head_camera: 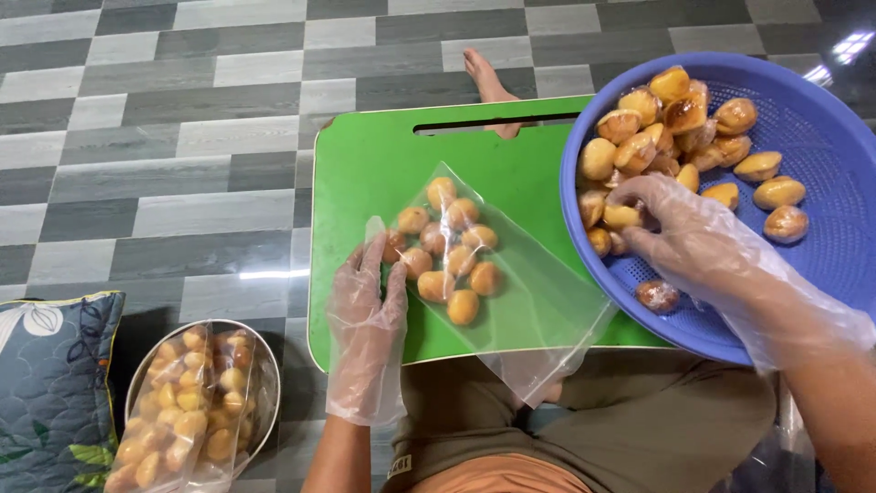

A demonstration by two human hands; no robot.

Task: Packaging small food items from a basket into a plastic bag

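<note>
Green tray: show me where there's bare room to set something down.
On the green tray, the far-left patch between the slot handle and the clear bag is bare. The near-left strip beside the left hand is narrow. The right side is crowded: the blue basket overlaps it, with the right hand inside.

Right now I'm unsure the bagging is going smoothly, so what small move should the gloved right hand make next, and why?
Probably close the right hand on one small golden-brown pastry in the blue perforated plastic basket: its fingers already rest on the pile, while the left hand touches the clear plastic bag on the green lap tray.
</note>
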